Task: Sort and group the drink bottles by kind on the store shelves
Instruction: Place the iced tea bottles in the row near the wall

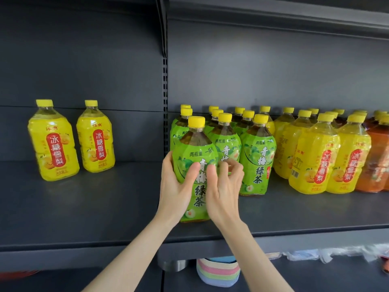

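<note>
Now, left hand [175, 186]: holds the front green-label plastic tea bottle [194, 165].
Right hand [224, 188]: holds the same bottle.
Dark shelf [84, 207]: bottle stands upright on it.

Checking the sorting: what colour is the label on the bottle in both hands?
Green label, yellow cap; head view.

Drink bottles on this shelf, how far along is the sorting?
Done: the green tea bottles stand in one block, with the orange-labelled bottles at the far right.
In hand: the left hand and right hand hold the front green tea bottle at the shelf edge.
Left: the yellow pear drinks are split, two bottles on the left bay, a larger group beside the green tea.
</note>
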Demonstrator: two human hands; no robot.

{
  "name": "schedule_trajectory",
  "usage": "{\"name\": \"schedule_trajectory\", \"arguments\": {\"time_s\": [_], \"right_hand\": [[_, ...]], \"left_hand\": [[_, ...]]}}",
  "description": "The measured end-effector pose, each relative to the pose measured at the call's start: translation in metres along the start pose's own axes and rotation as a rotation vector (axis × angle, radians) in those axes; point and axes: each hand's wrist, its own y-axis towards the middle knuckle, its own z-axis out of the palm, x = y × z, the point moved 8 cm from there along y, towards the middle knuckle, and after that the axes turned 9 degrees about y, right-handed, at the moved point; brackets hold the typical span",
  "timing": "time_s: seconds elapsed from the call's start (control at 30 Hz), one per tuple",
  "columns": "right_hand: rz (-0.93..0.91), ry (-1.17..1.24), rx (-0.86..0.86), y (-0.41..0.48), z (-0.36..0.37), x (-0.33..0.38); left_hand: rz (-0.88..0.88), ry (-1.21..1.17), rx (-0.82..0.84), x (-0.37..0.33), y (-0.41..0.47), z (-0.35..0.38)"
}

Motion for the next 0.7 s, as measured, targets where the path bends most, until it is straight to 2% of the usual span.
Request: {"name": "schedule_trajectory", "arguments": {"time_s": [0.17, 0.37, 0.7], "right_hand": [[-0.100, -0.138, -0.079, 0.022, -0.031, -0.005], [-0.209, -0.466, 0.021, 0.054, -0.030, -0.015], [-0.277, -0.499, -0.031, 0.053, -0.030, -0.021]], "left_hand": [[-0.039, 0.014, -0.013, 0.017, 0.018, -0.006], [-0.124, 0.057, 0.000, 0.039, 0.037, -0.003], [-0.098, 0.025, 0.004, 0.049, 0.049, 0.004]]}}
